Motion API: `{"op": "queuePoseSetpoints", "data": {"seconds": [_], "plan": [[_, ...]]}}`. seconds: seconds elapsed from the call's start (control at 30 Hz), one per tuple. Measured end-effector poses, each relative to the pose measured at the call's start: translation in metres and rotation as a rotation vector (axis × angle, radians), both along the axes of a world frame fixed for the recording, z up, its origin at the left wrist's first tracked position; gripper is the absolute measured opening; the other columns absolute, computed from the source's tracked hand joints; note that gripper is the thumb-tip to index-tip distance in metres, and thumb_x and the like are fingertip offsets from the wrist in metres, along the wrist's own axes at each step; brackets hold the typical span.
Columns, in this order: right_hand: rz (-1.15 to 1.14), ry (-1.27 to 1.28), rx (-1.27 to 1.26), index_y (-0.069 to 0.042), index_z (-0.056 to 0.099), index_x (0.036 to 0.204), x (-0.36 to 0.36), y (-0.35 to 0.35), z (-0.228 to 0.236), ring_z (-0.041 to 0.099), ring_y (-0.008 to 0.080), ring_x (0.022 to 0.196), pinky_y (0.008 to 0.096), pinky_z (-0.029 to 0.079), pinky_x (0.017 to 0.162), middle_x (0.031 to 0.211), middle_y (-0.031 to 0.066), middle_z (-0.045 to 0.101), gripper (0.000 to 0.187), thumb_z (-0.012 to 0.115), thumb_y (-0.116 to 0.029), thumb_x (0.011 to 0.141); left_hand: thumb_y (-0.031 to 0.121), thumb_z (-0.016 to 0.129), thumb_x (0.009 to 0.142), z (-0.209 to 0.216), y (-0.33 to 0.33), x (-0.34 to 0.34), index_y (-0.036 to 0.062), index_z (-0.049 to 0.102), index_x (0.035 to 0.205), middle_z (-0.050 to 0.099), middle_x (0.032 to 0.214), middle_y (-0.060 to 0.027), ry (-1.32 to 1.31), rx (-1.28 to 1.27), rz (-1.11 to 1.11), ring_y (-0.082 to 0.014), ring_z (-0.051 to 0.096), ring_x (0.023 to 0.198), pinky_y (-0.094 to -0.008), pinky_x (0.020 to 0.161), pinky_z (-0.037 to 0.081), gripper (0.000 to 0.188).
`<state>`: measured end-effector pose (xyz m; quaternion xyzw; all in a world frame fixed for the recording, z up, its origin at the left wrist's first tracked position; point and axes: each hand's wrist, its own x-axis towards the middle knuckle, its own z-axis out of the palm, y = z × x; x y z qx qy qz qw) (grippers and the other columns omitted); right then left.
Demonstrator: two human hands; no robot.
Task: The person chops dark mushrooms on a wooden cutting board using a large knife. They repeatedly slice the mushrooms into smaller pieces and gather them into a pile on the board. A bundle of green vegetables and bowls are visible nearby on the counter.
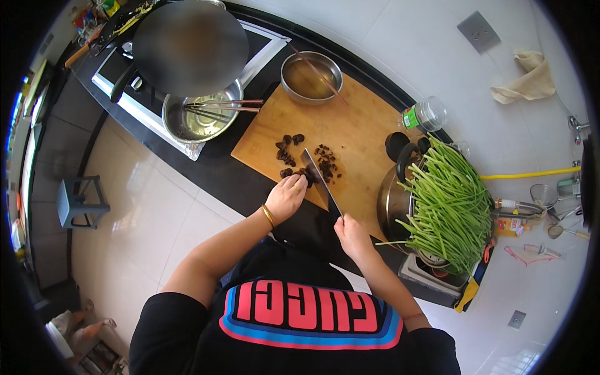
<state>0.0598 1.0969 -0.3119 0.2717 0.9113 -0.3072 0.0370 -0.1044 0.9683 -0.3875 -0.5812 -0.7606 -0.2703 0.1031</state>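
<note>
Dark-brown lumps (pixel 304 177) are sitting under the fingertips of the left grip (pixel 286 196), which is holding them, fingers gathered, against a wooden cutting board (pixel 370 134). Right grip (pixel 352 236): wrapping closed around the handle of a knife (pixel 323 183); its blade is slanting away from this grip, up and leftward, just beside the left fingertips. Loose lumps (pixel 284 150) are lying just beyond the left grip; small chopped bits (pixel 326 164) are lying beyond the right grip, on the blade's right side.

Surroundings: farther beyond both grips, a steel bowl (pixel 309 100) is containing brownish liquid, a chopstick (pixel 319 74) crossing its rim. Beyond the left grip and to its left, a steel pot (pixel 170 127) is holding more chopsticks (pixel 247 102). To the right of the right grip, long green stalks (pixel 447 200) are lying heaped; their support is mostly hiding. The board is resting on a black worktop (pixel 223 153).
</note>
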Motion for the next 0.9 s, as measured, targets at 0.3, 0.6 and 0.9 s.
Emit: {"op": "queuePoseSetpoints", "data": {"seconds": [0.3, 0.6, 0.9], "plan": [[-0.032, 0.036, -0.034, 0.002, 0.050, 0.072, 0.007, 0.003, 0.019, 0.053, 0.0440, 0.065, 0.0487, 0.041, 0.057, 0.066, 0.0247, 0.054, 0.023, 0.049, -0.018, 0.083, 0.006, 0.053, 0.070, 0.003, 0.000, -0.002, -0.0035, 0.056, 0.096, 0.052, 0.102, -0.0104, -0.043, -0.020, -0.009, -0.0240, 0.052, 0.096, -0.0324, 0.079, 0.046, 0.028], [0.007, 0.010, -0.024, 0.002, 0.051, 0.072, 0.006, -0.001, 0.014, 0.053, 0.0443, 0.065, 0.0488, 0.041, 0.057, 0.065, 0.0254, 0.054, 0.022, 0.049, -0.017, 0.083, 0.006, 0.053, 0.071, -0.003, 0.001, 0.001, -0.0030, 0.056, 0.097, 0.051, 0.103, -0.0099, -0.041, -0.008, 0.018, -0.0234, 0.051, 0.097, -0.0319, 0.080, 0.046, 0.028], [0.018, 0.009, -0.024, 0.002, 0.049, 0.071, 0.007, 0.002, 0.012, 0.052, 0.0447, 0.065, 0.0486, 0.040, 0.057, 0.065, 0.0257, 0.054, 0.023, 0.048, -0.017, 0.084, 0.007, 0.054, 0.072, 0.001, 0.000, 0.000, -0.0024, 0.057, 0.097, 0.052, 0.103, -0.0090, -0.041, -0.037, 0.017, -0.0230, 0.051, 0.097, -0.0317, 0.080, 0.046, 0.027]]}}
